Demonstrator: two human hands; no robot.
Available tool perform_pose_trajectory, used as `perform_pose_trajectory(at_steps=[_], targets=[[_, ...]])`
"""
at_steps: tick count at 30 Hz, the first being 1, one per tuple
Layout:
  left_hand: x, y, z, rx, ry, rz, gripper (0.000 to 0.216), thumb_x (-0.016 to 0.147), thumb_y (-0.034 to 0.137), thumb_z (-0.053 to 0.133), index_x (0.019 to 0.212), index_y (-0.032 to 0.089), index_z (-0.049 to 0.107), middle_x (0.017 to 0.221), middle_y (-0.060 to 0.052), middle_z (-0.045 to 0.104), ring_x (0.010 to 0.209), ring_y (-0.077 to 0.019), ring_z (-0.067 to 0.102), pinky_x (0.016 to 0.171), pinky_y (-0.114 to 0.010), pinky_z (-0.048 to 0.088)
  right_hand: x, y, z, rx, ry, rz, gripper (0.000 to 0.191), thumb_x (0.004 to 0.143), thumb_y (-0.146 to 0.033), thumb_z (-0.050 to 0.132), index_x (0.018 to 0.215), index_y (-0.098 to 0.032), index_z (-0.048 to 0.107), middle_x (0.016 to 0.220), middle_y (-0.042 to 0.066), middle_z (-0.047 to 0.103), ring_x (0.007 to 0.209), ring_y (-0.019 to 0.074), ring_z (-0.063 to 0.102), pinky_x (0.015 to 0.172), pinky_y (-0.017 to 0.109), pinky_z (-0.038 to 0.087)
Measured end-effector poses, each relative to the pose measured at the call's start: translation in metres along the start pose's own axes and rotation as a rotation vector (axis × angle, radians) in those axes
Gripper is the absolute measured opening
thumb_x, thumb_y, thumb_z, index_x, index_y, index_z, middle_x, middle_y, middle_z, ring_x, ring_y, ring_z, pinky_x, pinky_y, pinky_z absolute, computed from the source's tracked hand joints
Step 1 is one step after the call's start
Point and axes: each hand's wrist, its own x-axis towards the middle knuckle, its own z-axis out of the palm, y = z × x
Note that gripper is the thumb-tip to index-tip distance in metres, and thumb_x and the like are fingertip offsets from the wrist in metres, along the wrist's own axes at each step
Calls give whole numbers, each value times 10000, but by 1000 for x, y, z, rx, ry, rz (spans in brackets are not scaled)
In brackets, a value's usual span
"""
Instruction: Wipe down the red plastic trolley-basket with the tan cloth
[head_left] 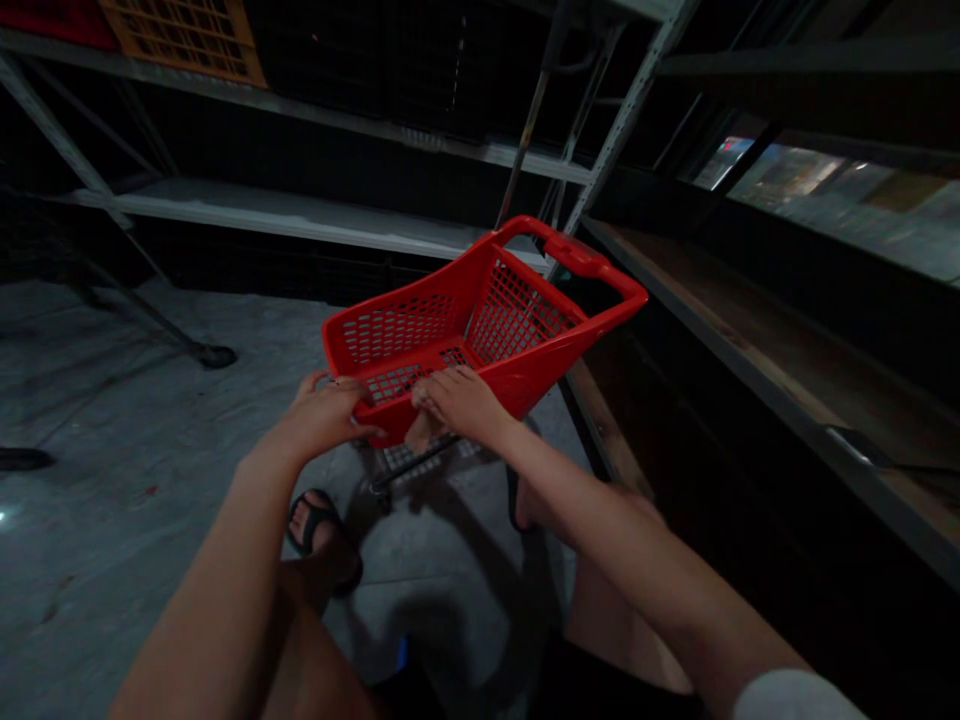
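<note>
A red plastic shopping cart (pixel 536 380) with perforated walls stands in front of me, its handle (pixel 577 258) at the far right end. My left hand (pixel 326 412) is closed over the near left corner of its rim, thumb on the outside and fingers over the edge. On the near rim, my right hand (pixel 463 402) has its fingers bent around a tan, crumpled piece that looks like a cloth (pixel 422 432). Part of this cloth hangs down against the outer wall; the rest is hidden under the fingers. Nothing shows inside the basket.
Behind the cart runs a metal shelving rack (pixel 300 215) with a yellow crate (pixel 187 38) on it. A wooden ledge (pixel 765 370) lines the right side. A dark caster wheel (pixel 216 356) stands on the grey floor (pixel 135 520) at left. My sandaled foot (pixel 319 525) is beside the cart.
</note>
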Motion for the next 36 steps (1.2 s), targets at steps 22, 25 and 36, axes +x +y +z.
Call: perform_pose_trajectory(at_steps=[22, 25, 36], targets=[[7, 34, 16, 148, 134, 296, 186, 957, 365, 708, 933, 182, 727, 984, -104, 783, 1034, -280, 693, 900, -393, 450, -5, -6, 7, 94, 137, 378, 314, 1062, -324, 444, 984, -181, 713, 1026, 87, 778, 996, 254, 611, 930, 398, 327], [8, 51, 23, 171, 174, 325, 105, 945, 261, 703, 932, 160, 728, 964, -105, 779, 1014, -275, 689, 902, -407, 453, -5, -41, 9, 158, 143, 274, 256, 1030, -333, 502, 912, -192, 680, 961, 62, 767, 957, 238, 600, 916, 399, 320], [41, 36, 23, 195, 240, 395, 366, 906, 485, 772, 1045, 152, 711, 1098, -106, 743, 1136, -285, 666, 1118, -407, 428, -106, 24, -9, 330, 87, 177, 283, 948, -320, 476, 714, -215, 595, 717, 16, 654, 795, 190, 525, 890, 399, 295]])
